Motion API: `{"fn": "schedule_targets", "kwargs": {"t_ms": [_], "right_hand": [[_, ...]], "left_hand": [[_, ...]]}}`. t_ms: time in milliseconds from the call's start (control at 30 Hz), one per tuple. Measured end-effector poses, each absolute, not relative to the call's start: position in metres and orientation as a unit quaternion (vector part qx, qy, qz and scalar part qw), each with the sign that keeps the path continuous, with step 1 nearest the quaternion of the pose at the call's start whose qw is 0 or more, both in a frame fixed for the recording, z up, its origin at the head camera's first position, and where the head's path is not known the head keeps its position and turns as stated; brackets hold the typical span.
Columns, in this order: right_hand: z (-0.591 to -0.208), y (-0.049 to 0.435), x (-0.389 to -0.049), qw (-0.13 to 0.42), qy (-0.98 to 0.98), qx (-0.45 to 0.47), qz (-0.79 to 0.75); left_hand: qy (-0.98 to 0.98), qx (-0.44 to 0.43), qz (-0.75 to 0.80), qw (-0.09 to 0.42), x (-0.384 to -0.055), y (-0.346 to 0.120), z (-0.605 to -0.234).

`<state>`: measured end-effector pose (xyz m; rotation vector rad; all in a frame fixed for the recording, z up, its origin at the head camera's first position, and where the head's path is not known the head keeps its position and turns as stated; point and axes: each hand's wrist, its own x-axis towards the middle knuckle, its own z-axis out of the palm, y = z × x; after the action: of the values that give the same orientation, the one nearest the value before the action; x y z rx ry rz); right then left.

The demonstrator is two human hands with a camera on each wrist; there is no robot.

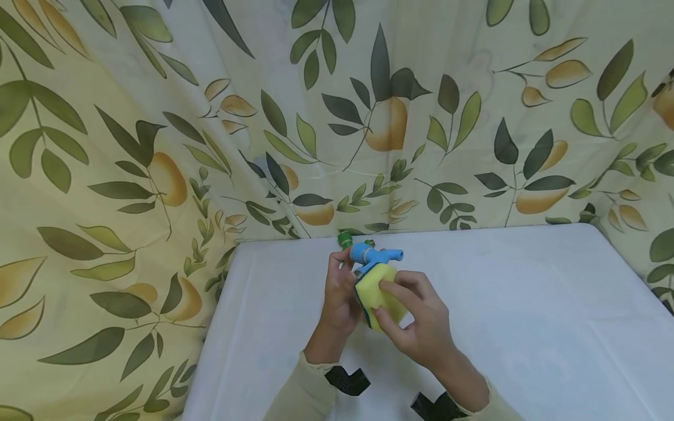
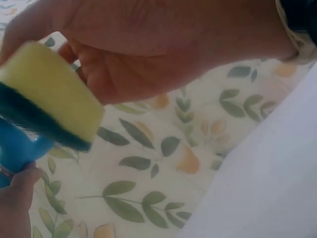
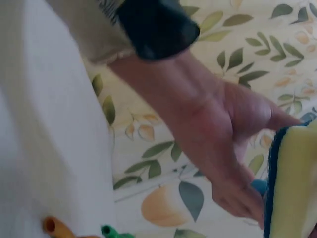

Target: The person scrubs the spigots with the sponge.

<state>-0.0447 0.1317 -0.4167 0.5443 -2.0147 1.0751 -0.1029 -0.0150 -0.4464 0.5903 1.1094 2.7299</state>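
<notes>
My left hand grips a blue plastic tap, whose spout points right in the head view. In my right hand is a sponge, yellow with a dark green scouring side, pinched between thumb and fingers. Its scouring side lies against or very near the tap's lower part, which it partly hides. The left wrist view shows the sponge beside the tap, with left-hand fingers around the tap. From the right wrist, the sponge covers most of the tap.
Beyond the hands, a green piece stands near the far edge of the white table. An orange tubular piece and a green piece show in the right wrist view. A leaf-and-fruit patterned curtain hangs behind the table.
</notes>
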Motion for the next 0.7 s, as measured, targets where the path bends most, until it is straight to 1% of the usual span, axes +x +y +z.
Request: {"fn": "schedule_targets", "kwargs": {"t_ms": [167, 333, 467, 633, 700], "right_hand": [[-0.4166, 0.1321, -0.0474, 0.390, -0.797, 0.189, 0.421], [-0.4190, 0.1312, -0.0471, 0.404, -0.786, 0.217, 0.414], [-0.4179, 0.1329, -0.0506, 0.415, -0.792, 0.190, 0.405], [-0.4190, 0.1313, -0.0482, 0.410, -0.786, 0.239, 0.396], [-0.4181, 0.1321, -0.0478, 0.413, -0.788, 0.242, 0.388]], "left_hand": [[0.367, 0.199, 0.905, 0.082, -0.1031, -0.0150, -0.4466], [0.366, 0.207, 0.904, 0.082, -0.1023, -0.0156, -0.4466], [0.357, 0.221, 0.904, 0.081, -0.1014, -0.0175, -0.4456], [0.369, 0.217, 0.900, 0.080, -0.1018, -0.0196, -0.4453], [0.361, 0.222, 0.903, 0.078, -0.1026, -0.0207, -0.4452]]}}
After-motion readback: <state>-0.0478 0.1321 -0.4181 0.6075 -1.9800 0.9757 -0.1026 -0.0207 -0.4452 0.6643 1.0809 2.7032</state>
